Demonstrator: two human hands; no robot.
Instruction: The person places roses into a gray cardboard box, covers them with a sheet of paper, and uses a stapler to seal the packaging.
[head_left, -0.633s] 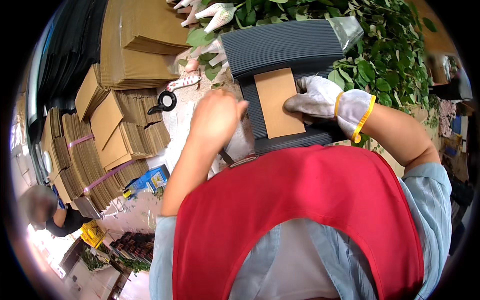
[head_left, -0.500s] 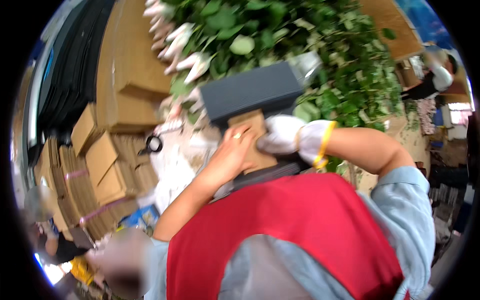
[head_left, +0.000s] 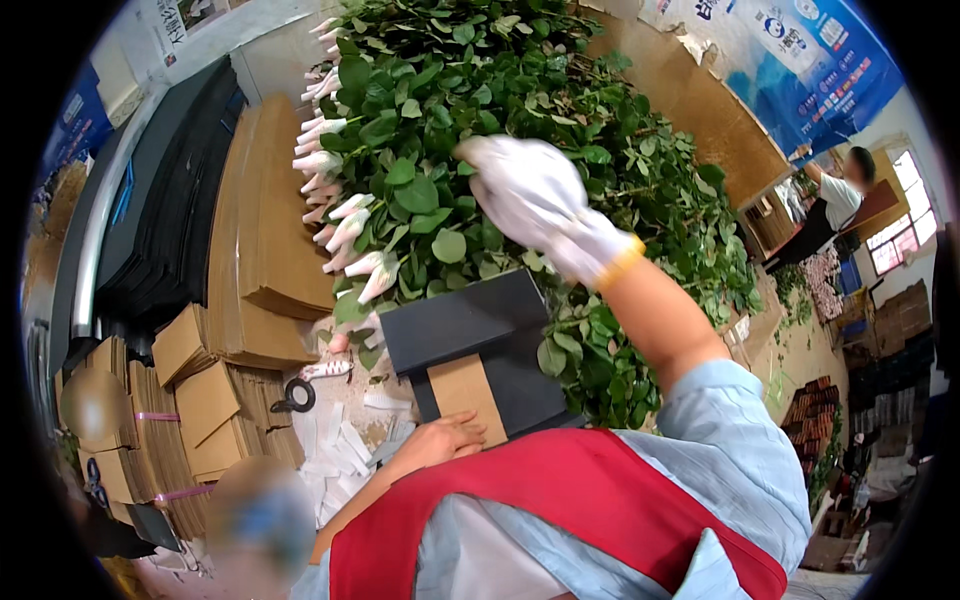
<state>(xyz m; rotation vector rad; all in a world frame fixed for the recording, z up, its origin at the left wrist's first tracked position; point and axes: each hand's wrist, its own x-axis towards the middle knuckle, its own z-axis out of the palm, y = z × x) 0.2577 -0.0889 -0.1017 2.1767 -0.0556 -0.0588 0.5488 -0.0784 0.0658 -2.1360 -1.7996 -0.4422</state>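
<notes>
Cardboard's point(head_left: 465, 388) edge is overlapped by the flat left hand point(head_left: 440, 442). One-o'clock foliage point(head_left: 415, 195) is overhung by the right hand point(head_left: 533, 198), grip unclear.

The cardboard piece point(head_left: 466, 390) lies on the folded board point(head_left: 530, 390); the left hand point(head_left: 440, 442) is at its near end. Behind the board is a heap of leafy stems point(head_left: 415, 120), the right hand point(head_left: 535, 195) above it. On the left lie paper strips point(head_left: 335, 455), a tape roll point(head_left: 290, 405) and, farther, cardboard stacks point(head_left: 205, 415).

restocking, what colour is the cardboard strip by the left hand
Tan; the cardboard strip shows best in the head view.
</notes>
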